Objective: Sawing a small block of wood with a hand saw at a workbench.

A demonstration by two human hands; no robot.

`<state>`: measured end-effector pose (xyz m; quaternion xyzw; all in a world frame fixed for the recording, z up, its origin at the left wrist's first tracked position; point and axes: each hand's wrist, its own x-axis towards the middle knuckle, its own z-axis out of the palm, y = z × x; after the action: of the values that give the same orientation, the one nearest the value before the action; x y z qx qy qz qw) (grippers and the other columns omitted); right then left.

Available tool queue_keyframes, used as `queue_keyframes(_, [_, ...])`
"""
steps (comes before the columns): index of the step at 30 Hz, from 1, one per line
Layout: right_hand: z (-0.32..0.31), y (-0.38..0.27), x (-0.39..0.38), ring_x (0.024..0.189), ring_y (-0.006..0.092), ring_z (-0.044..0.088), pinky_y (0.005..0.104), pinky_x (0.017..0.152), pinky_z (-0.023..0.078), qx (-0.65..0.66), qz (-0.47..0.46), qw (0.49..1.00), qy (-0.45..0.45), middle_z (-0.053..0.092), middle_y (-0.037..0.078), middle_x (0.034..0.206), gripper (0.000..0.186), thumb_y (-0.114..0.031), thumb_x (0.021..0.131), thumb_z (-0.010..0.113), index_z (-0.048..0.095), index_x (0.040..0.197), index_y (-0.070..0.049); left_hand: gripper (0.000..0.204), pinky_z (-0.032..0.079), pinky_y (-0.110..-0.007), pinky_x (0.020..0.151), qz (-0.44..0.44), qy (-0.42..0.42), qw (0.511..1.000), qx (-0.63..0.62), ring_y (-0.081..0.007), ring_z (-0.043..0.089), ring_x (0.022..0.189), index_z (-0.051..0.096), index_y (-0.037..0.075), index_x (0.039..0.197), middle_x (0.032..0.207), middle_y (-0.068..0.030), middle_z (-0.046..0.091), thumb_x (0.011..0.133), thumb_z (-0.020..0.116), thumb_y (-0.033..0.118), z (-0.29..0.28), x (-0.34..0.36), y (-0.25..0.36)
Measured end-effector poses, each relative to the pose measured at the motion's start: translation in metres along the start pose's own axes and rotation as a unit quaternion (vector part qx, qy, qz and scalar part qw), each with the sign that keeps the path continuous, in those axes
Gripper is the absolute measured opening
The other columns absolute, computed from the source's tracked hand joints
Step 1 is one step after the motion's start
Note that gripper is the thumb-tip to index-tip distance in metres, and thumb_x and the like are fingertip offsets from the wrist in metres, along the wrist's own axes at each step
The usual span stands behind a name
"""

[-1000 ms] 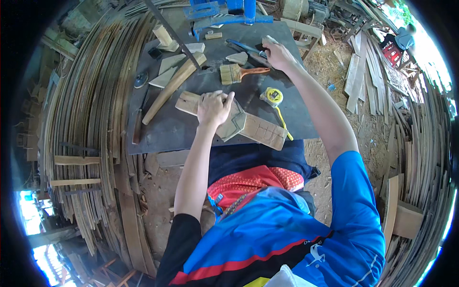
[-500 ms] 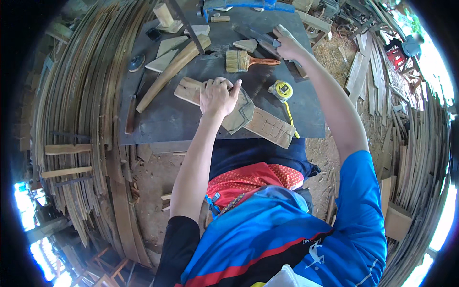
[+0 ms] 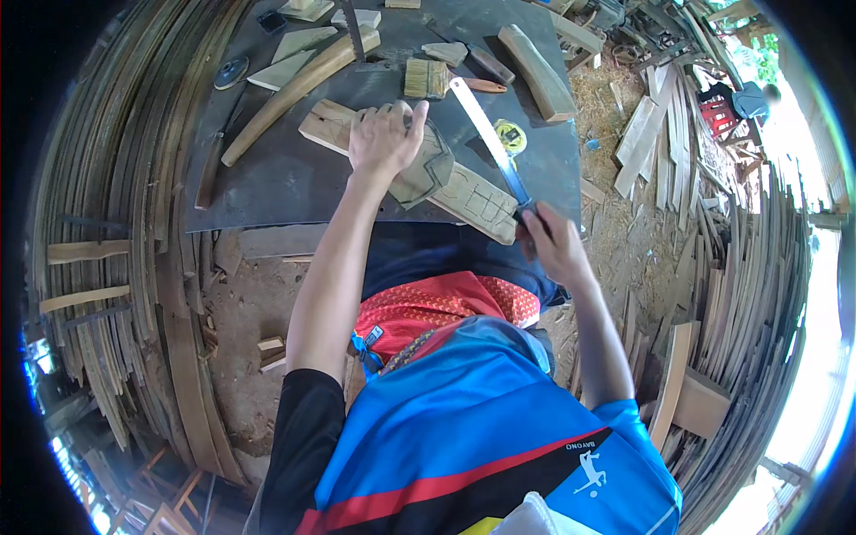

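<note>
A pale wooden board [image 3: 481,198] with pencil lines lies slantwise near the table's front edge. Across it rests a thin angular wooden piece [image 3: 426,174] with a dark line drawn along its edge. My left hand [image 3: 383,141] presses down on both, fingers curled over the board and thumb sticking out. In my right hand [image 3: 555,242], closed round a dark handle, is a long narrow metal blade [image 3: 486,129] with a hole near its tip; whether it is a saw or a file I cannot tell. It points up and away, beside the board's right end.
On the dark table [image 3: 276,192] lie a paintbrush [image 3: 426,79], a yellow tape measure [image 3: 510,136] partly behind the blade, a curved wooden stick [image 3: 299,96], a wooden block [image 3: 537,73] and a grinding disc [image 3: 231,73]. Stacked planks [image 3: 134,178] flank the table.
My right hand has come from the table's far right to its near right edge, bringing the bladed tool with it. My left hand stays on the board. The view has shifted slightly.
</note>
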<state>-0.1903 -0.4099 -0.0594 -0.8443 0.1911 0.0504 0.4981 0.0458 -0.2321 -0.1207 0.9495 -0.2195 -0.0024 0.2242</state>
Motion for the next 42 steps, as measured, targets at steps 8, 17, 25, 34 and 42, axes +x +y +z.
queue_keyframes(8, [0.039,0.026,-0.025,0.063,0.0386,0.058,0.0443,0.058,0.042,0.008,-0.049,0.997,0.055,0.057,0.02,0.068,0.02,-0.015,0.101,0.046,0.047,0.094,0.004,0.052,0.04,-0.044,0.103,0.208,0.063,0.962,-0.168,-0.0332,0.054,0.119,0.056,0.007,0.123,0.128,-0.0142,0.059,0.085,0.07,0.04,-0.038,-0.047,0.001])
queue_keyframes(17, [0.045,0.019,-0.02,0.063,0.0411,0.057,0.0485,0.058,0.04,0.016,-0.088,0.995,0.041,0.054,0.023,0.064,0.021,-0.016,0.1,0.048,0.046,0.09,0.002,0.067,0.039,-0.052,0.106,0.267,0.003,0.963,0.028,-0.0297,0.048,0.13,0.053,0.018,0.133,0.14,-0.0146,0.05,0.074,0.075,0.039,-0.04,-0.06,-0.002])
queue_keyframes(25, [0.041,-0.018,-0.027,0.059,0.0426,0.059,0.051,0.053,0.044,-0.078,-0.119,0.985,0.102,0.056,0.022,0.058,0.017,-0.015,0.098,0.05,0.045,0.09,0.0,0.048,0.054,-0.04,0.067,0.167,-0.013,0.985,0.037,-0.0335,0.07,0.073,0.068,0.007,0.113,0.075,-0.0213,0.068,0.089,0.063,0.048,-0.082,-0.056,0.011])
queue_keyframes(34, [0.047,-0.041,-0.035,0.051,0.0412,0.056,0.0519,0.049,0.04,-0.218,-0.146,0.957,0.121,0.052,0.02,0.053,0.017,-0.015,0.097,0.05,0.043,0.089,-0.002,0.04,0.054,-0.042,0.063,0.164,0.045,0.985,-0.038,-0.0335,0.069,0.071,0.068,0.008,0.105,0.073,-0.0169,0.069,0.087,0.066,0.044,-0.07,-0.073,0.021])
queue_keyframes(42, [0.038,-0.042,-0.032,0.047,0.035,0.059,0.0468,0.043,0.046,-0.305,-0.185,0.927,0.118,0.055,0.015,0.053,0.018,-0.018,0.095,0.052,0.047,0.09,-0.002,0.047,0.055,-0.044,0.067,0.108,0.016,0.994,0.027,-0.0329,0.07,0.076,0.068,0.007,0.103,0.075,-0.0157,0.07,0.084,0.067,0.05,-0.081,-0.07,0.044])
